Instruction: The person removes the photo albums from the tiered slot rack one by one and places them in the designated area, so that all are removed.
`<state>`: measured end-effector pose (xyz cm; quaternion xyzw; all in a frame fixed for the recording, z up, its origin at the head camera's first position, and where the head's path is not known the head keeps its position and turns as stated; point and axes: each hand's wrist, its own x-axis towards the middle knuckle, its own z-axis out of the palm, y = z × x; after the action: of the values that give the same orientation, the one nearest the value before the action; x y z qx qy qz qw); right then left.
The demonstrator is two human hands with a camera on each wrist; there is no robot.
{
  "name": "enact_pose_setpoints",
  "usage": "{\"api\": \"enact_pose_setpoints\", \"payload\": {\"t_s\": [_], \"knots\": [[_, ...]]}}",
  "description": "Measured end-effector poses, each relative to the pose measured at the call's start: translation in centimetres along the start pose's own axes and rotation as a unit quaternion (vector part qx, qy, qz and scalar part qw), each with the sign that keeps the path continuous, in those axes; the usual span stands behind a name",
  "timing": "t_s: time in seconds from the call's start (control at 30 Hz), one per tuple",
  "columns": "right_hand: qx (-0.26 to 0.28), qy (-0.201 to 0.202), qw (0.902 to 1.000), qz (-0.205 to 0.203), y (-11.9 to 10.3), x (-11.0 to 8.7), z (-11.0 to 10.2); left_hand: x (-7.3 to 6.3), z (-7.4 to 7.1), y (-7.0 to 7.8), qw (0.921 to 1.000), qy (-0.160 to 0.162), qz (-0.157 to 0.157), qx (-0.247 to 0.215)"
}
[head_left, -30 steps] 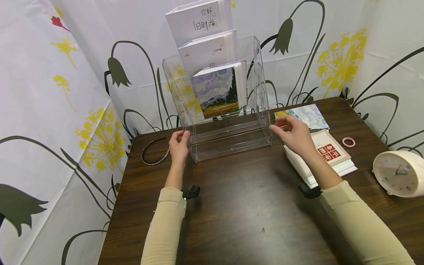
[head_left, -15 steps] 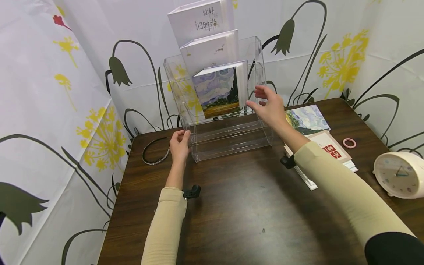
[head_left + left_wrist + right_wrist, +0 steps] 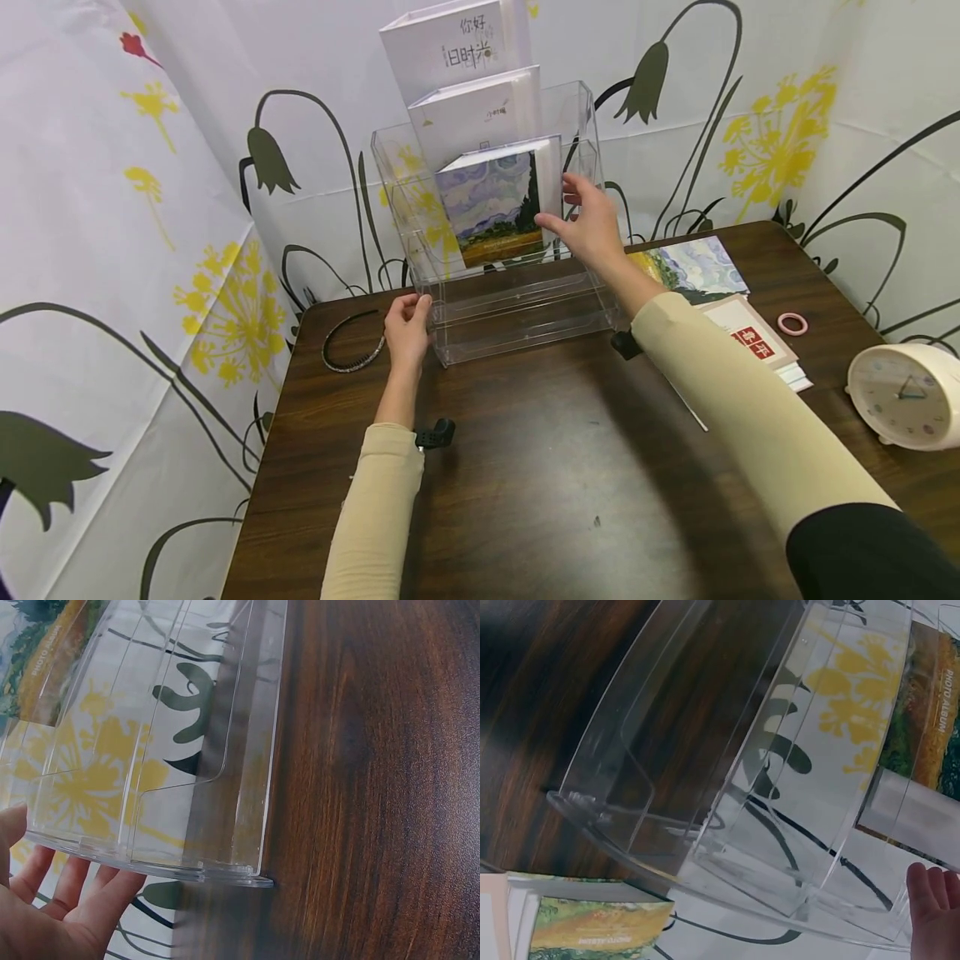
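Note:
My left hand point(image 3: 407, 331) grips the left side panel of a clear plastic display rack point(image 3: 525, 337); in the left wrist view its thumb and fingers point(image 3: 112, 896) lie at the panel's edge. In the rack's tiers lean a photo album point(image 3: 491, 208) with a painted landscape cover, a white album point(image 3: 480, 121) behind it and a taller white album point(image 3: 450, 54) at the back. My right hand point(image 3: 592, 225) is at the landscape album's right edge, thumb and fingers spread apart. In the right wrist view its fingers point(image 3: 934, 892) are close to that album point(image 3: 922, 712); contact is unclear.
Right of the rack lie another landscape-covered album point(image 3: 693, 262) and a stack of books point(image 3: 750, 329) with a red-printed cover, partly behind my right arm. A pink ring point(image 3: 792, 323) and a white alarm clock point(image 3: 900, 396) are farther right. A dark headband point(image 3: 352, 350) lies left.
My right hand has moved from the rack's right side up and left to the landscape album's edge. My left hand has stayed on the rack.

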<state>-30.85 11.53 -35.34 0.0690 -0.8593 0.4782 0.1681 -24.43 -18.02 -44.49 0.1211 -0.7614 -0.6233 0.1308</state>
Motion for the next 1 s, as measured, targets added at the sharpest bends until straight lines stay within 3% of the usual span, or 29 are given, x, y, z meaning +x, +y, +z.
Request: {"api": "enact_pose_setpoints", "payload": {"t_s": [0.57,0.73,1.0], "knots": [[0.008,-0.019,0.9987,0.047,-0.64,0.71,0.69,0.04,0.02,-0.03,1.0,0.007,0.003,-0.002],[0.046,-0.04,0.9973,0.041,-0.5,0.42,0.57,0.08,-0.02,-0.09,0.9999,0.009,0.005,0.002],[0.067,-0.028,0.9973,0.011,-0.12,0.15,0.32,0.14,0.01,-0.19,1.0,0.005,0.005,0.005]]}}
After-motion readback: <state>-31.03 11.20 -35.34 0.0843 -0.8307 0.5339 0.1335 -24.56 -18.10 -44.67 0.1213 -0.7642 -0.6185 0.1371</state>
